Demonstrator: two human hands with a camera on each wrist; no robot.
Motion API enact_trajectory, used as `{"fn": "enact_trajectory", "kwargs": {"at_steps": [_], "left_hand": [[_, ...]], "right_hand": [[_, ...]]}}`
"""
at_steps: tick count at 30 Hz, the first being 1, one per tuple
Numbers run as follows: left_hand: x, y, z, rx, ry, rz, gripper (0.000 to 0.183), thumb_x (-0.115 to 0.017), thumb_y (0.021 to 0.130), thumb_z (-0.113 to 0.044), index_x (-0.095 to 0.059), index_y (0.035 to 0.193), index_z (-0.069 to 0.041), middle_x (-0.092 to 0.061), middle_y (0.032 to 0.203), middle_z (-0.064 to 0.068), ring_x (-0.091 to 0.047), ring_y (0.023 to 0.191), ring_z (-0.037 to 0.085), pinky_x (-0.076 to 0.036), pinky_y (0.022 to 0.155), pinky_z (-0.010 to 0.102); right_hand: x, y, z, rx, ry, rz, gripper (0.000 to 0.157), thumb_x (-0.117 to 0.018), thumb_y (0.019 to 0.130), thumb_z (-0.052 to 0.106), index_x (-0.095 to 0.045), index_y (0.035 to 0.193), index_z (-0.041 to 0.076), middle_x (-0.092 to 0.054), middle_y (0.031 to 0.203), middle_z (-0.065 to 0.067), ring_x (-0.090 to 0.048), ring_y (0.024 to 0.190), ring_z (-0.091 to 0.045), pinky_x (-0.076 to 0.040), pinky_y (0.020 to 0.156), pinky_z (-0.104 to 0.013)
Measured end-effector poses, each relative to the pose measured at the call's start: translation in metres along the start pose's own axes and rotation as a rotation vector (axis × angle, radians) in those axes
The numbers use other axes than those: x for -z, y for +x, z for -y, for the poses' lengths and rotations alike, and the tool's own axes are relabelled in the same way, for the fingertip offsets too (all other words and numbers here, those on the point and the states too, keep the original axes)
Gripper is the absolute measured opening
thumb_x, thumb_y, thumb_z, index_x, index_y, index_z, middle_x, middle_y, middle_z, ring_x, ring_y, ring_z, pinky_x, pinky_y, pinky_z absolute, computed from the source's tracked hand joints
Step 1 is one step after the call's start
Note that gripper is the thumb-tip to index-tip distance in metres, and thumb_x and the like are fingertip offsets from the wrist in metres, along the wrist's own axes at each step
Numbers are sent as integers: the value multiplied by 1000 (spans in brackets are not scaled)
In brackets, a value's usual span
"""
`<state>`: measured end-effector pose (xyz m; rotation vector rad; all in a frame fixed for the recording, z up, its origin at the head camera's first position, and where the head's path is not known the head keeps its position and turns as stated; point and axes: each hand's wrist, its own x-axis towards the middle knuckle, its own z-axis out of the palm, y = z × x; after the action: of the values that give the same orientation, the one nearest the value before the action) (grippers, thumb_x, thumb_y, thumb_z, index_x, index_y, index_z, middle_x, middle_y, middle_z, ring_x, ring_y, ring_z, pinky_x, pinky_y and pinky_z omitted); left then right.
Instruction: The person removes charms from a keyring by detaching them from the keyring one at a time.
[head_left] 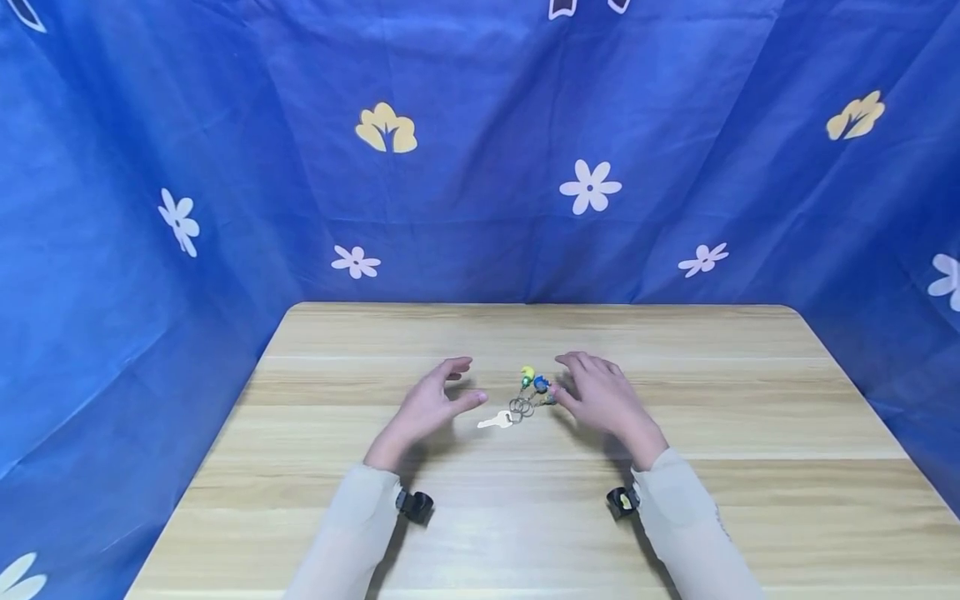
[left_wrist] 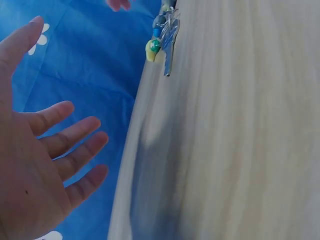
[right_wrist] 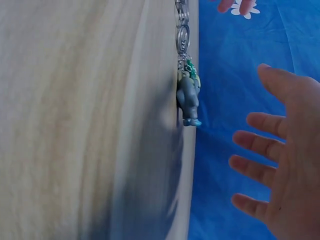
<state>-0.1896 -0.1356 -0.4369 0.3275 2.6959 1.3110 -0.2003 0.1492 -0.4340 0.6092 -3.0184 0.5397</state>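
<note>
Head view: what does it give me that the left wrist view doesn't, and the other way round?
Only the head view shows the left sleeve, the right sleeve and the yellow tree prints.

Only the left wrist view shows the left hand palm-on, its thumb and four fingers apart.

Both show the key, the yellow-and-green charm, the tabletop, the blue cloth and the right hand, though the second catches only a bit of it.
</note>
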Motion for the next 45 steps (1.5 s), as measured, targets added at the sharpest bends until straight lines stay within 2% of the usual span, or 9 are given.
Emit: {"fn": "enact_trajectory", "kwargs": {"at_steps": [4, 9, 17, 20, 23, 29, 37, 41, 45], "left_hand": [[-6, 1, 1, 9, -73, 36, 73, -74, 83, -36, -41, 143, -11, -53, 139, 13, -52, 126, 33, -42, 105, 52], [-15, 4, 3, 13, -90, 68, 70, -75, 81, -36, -45, 138, -8, -59, 131, 11, -56, 115, 29, -45, 101, 47], [-27, 13, 0, 5, -102, 134, 63, -76, 81, -32, -51, 132, -6, -62, 124, 9, -57, 110, 26, -46, 99, 43], [-31, 14, -1, -1, -71, 171, 57, -77, 80, -31, -55, 127, -5, -63, 119, 8, -58, 106, 23, -46, 98, 42], [-35, 16, -2, -9, 27, 195, 52, -78, 78, -35, -62, 120, -10, -63, 109, 2, -56, 97, 16, -46, 93, 37], [-39, 17, -5, -57, 245, 170, 42, -80, 73, -41, -67, 107, -19, -60, 93, -6, -51, 84, 10, -38, 88, 37], [-42, 15, -13, -52, 340, 143, 25, -80, 75, -34, -65, 90, -22, -56, 86, -5, -47, 81, 13, -36, 84, 37], [-44, 14, -16, -54, 364, 129, 25, -79, 75, -34, -64, 88, -20, -56, 85, -5, -47, 81, 14, -38, 86, 38], [-46, 12, -19, -48, 373, 146, 23, -78, 77, -31, -62, 88, -17, -55, 80, -5, -47, 76, 13, -40, 77, 32]], "right_hand": [[-4, 0, 1, 0, 58, 52, 60, -54, 95, 46, -43, 143, 11, -50, 144, -10, -45, 133, -35, -30, 111, -57], [-12, 0, -1, 15, 114, 91, 53, -57, 95, 42, -50, 136, 9, -56, 136, -9, -51, 126, -34, -36, 108, -56], [-15, 7, -5, 46, 200, 135, 42, -61, 93, 35, -57, 124, 7, -60, 125, -9, -55, 120, -32, -38, 107, -52], [-17, 9, -5, 55, 216, 154, 36, -63, 92, 33, -60, 119, 9, -62, 121, -8, -56, 116, -31, -39, 106, -52], [-20, 9, -5, 55, 224, 152, 30, -65, 91, 31, -63, 113, 11, -63, 116, -6, -57, 114, -30, -40, 103, -51], [-24, 13, -5, 59, 235, 125, 24, -68, 88, 28, -64, 107, 13, -64, 109, -4, -59, 108, -28, -42, 100, -50], [-28, 15, -3, 4, 165, 108, 19, -70, 86, 29, -64, 99, 17, -64, 98, 1, -59, 93, -19, -45, 91, -47], [-27, 15, -1, -31, 123, 105, 16, -71, 85, 28, -63, 93, 17, -64, 93, 2, -59, 89, -18, -45, 92, -48], [-25, 12, 1, -30, 119, 127, 13, -71, 84, 26, -64, 91, 18, -64, 91, 3, -58, 84, -16, -46, 89, -46]]}}
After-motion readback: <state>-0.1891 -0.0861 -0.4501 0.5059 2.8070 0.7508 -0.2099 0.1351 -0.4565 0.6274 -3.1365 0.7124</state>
